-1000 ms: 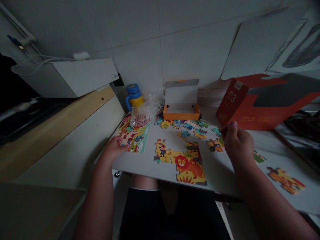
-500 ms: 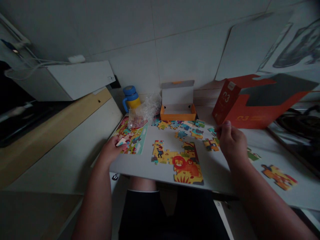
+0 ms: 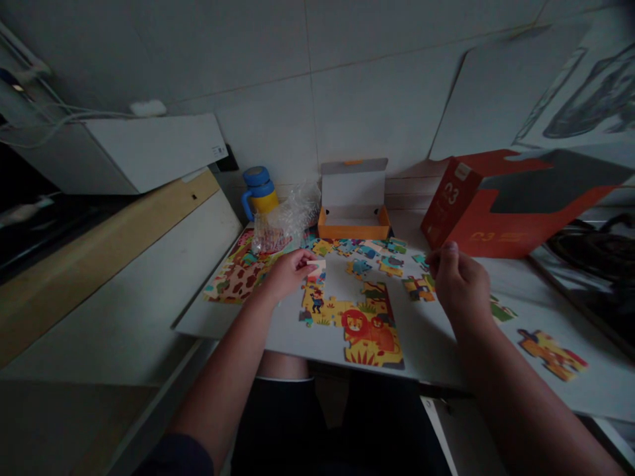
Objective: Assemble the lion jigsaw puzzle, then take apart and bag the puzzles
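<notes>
Work's partly done, AFAICT: the lion section (image 3: 372,334) is joined, lying b/w the person's hands, nearer the body, w/ a gap along its far side. Left: loose pcs (image 3: 364,248) beyond and b/w the hands, a small clump (image 3: 419,288) just L of the R wrist, a green pc (image 3: 502,309) just R of it, plus an orange clump (image 3: 553,354) R of the R forearm.

L hand (image 3: 290,270) pinches a puzzle pc (image 3: 316,270) b/w thumb and fingers, right over the section's far L corner; can't tell if it touches. R hand (image 3: 461,277) is up, fingers curled in; can't tell if anything's in them.

Section's long axis runs approx L–R, slanting toward the body at the R-hand end; printed heads point away from the person. Held pc's pale edge faces up, tilted; its long axis is unclear.
</notes>
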A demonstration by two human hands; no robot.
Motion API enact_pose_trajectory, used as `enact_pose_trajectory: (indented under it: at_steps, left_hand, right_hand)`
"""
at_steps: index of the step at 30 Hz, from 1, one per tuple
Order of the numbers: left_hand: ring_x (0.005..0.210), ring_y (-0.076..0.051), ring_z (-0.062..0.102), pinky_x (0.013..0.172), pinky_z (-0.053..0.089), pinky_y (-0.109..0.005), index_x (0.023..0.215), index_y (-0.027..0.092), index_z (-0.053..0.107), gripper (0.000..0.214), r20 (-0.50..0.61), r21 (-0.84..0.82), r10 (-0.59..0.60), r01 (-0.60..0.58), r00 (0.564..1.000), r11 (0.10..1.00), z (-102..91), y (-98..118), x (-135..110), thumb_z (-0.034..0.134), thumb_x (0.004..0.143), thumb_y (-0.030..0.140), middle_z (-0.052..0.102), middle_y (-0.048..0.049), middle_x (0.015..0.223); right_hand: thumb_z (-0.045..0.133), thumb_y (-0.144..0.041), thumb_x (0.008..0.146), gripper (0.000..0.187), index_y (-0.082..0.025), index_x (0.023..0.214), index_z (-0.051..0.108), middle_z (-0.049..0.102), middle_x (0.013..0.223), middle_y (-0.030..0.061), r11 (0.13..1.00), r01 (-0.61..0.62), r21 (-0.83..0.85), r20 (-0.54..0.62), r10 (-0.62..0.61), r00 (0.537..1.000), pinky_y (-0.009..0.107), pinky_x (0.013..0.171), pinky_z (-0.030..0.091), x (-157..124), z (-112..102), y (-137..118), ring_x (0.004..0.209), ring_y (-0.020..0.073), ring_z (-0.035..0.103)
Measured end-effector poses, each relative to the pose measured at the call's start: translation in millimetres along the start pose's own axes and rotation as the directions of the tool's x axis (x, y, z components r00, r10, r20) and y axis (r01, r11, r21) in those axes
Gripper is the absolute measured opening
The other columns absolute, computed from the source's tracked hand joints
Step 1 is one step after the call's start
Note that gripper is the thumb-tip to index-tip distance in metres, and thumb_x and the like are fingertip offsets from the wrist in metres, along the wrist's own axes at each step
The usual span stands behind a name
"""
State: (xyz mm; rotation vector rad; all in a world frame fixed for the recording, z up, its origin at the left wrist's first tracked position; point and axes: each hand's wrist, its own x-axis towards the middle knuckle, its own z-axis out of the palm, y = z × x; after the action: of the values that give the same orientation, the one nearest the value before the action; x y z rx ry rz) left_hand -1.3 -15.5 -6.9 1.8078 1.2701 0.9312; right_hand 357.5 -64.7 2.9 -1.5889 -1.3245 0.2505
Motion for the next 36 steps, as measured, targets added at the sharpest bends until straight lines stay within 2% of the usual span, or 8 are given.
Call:
enact_pose_trajectory:
  at_steps: [3,7,15,17,23,28,32,36]
  left_hand:
    - [0.086,-0.020,0.071,0.080,0.055,-0.030,0.109,0.018,0.071,0.020,-0.037,0.052,0.003,-0.001,0.999,0.999,4.9,-8.7,4.4,0.068,0.093,0.029,0.076,-0.0054,0.094]
    - [0.090,-0.019,0.072,0.083,0.056,-0.030,0.114,0.018,0.071,0.022,-0.087,0.026,0.019,-0.017,0.996,1.000,5.3,-17.1,5.7,0.067,0.094,0.028,0.077,-0.0056,0.100]
    - [0.085,-0.019,0.073,0.078,0.058,-0.030,0.115,0.022,0.071,0.023,-0.067,0.079,0.014,-0.009,0.998,0.997,9.4,-30.2,12.6,0.072,0.092,0.025,0.077,-0.0023,0.093]
    - [0.088,-0.020,0.074,0.080,0.059,-0.031,0.119,0.023,0.071,0.028,-0.054,0.118,0.041,-0.035,0.998,0.992,9.9,-30.3,11.1,0.075,0.091,0.023,0.078,-0.0031,0.098]
    - [0.117,-0.026,0.071,0.101,0.057,-0.039,0.121,0.022,0.071,0.037,-0.017,0.299,0.186,-0.172,0.982,0.939,9.1,-24.9,7.4,0.080,0.086,0.013,0.074,-0.0103,0.128]
    - [0.119,-0.027,0.069,0.107,0.054,-0.044,0.117,0.020,0.070,0.033,0.018,0.403,0.227,-0.215,0.974,0.890,8.5,-23.2,6.4,0.081,0.087,0.014,0.074,-0.0106,0.125]
    - [0.115,-0.026,0.070,0.105,0.054,-0.042,0.110,0.021,0.069,0.025,0.055,0.400,0.234,-0.237,0.971,0.885,8.7,-22.0,6.2,0.081,0.088,0.016,0.075,-0.0081,0.119]
    - [0.115,-0.026,0.068,0.105,0.052,-0.043,0.105,0.021,0.069,0.020,0.050,0.481,0.241,-0.234,0.969,0.845,8.7,-19.7,3.6,0.079,0.089,0.017,0.074,-0.0080,0.115]
  right_hand:
    - [0.030,-0.065,0.109,0.066,-0.021,0.074,0.066,0.059,0.064,0.0023,1.000,-0.008,0.000,-0.011,0.008,1.000,0.034,0.060,0.036,0.1,0.7,-0.5,0.058,0.0178,0.053]
    - [0.030,-0.069,0.107,0.069,-0.021,0.074,0.066,0.058,0.063,0.0023,1.000,-0.028,-0.004,-0.020,0.028,0.999,0.033,0.059,0.036,-0.7,1.1,-5.0,0.058,0.0172,0.053]
    - [0.030,-0.074,0.106,0.072,-0.020,0.076,0.068,0.059,0.063,0.0029,1.000,-0.019,0.005,-0.024,0.019,1.000,0.032,0.057,0.035,-1.6,2.9,-0.9,0.056,0.0162,0.052]
    - [0.030,-0.074,0.106,0.071,-0.021,0.076,0.067,0.060,0.064,0.0036,1.000,-0.024,0.000,-0.010,0.024,1.000,0.033,0.058,0.036,-2.1,2.4,-2.3,0.057,0.0170,0.053]
    - [0.029,-0.073,0.106,0.072,-0.019,0.076,0.067,0.059,0.064,0.0041,0.999,-0.030,-0.034,0.003,0.030,1.000,0.032,0.060,0.036,-3.3,0.4,-9.7,0.058,0.0171,0.053]
    - [0.029,-0.073,0.106,0.074,-0.018,0.077,0.068,0.059,0.064,0.0037,0.999,-0.028,-0.027,0.013,0.028,1.000,0.031,0.060,0.035,-3.6,2.1,-7.2,0.059,0.0161,0.052]
    - [0.032,-0.074,0.105,0.072,-0.018,0.077,0.067,0.059,0.065,0.0032,0.999,-0.034,0.017,0.013,0.034,0.999,0.030,0.059,0.035,-4.0,3.8,-4.8,0.058,0.0155,0.051]
    - [0.032,-0.073,0.106,0.071,-0.018,0.076,0.067,0.058,0.063,0.0020,0.999,-0.040,0.004,0.003,0.040,0.999,0.030,0.058,0.035,-3.9,3.9,-4.6,0.057,0.0156,0.051]
